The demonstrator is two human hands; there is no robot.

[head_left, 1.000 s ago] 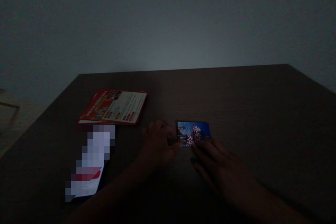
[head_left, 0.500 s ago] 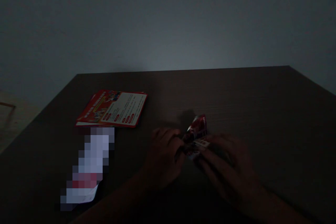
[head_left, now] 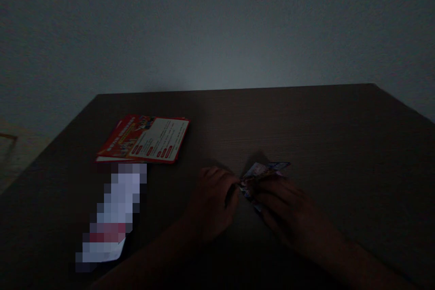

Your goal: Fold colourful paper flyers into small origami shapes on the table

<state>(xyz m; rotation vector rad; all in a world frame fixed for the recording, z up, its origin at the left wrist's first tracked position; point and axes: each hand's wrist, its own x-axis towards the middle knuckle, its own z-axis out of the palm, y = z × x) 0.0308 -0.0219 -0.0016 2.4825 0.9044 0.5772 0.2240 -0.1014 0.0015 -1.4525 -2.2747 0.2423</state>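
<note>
A folded piece of glossy printed paper [head_left: 258, 170] is held between my hands, just above the dark table. My left hand [head_left: 211, 204] is closed, its thumb and fingertips pinching the paper's narrow left end. On the other side, the fingers of my right hand [head_left: 294, 210] grip the paper from above, with part of it spreading out beyond the fingertips. In the dim light, the exact folds and the part under my right palm are hidden.
A stack of red and white printed flyers [head_left: 159, 138] lies at the left on the brown table [head_left: 306, 122]. In front of it is a bright, pixelated flat object [head_left: 117, 208]. A pale wall [head_left: 254, 31] stands behind the table's far edge.
The paper has turned over: its shiny red side no longer shows, and a flap now points right. My right hand has shifted along with it, while my left stays almost in place.
</note>
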